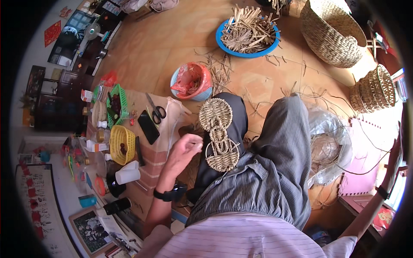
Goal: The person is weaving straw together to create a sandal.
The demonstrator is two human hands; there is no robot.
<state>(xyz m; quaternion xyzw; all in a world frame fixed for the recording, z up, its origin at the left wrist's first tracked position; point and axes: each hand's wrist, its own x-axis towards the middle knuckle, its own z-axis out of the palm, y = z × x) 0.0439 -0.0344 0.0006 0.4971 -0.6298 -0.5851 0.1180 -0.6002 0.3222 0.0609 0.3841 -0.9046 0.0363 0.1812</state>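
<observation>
On my left thigh lies a woven straw piece [215,115], with a round disc at the far end, a narrow knotted middle and a second rounded end with a loose loop. My left hand [188,147] is just left of it, fingers curled in toward the thumb; whatever they may hold is hidden. My right arm reaches far out to the right, and my right hand [396,148] is dark and blurred at the picture's rim. A long thin strand [371,170] curves up toward that hand; whether the fingers grip it is unclear.
At left, a cloth-covered table holds scissors [155,109], a black phone [149,127], a yellow basket [121,145] and a green basket [117,105]. Ahead are a lined bin [192,81] and a blue basin [248,54] of dry stalks. Woven baskets [334,35] and a plastic bag [329,146] stand right.
</observation>
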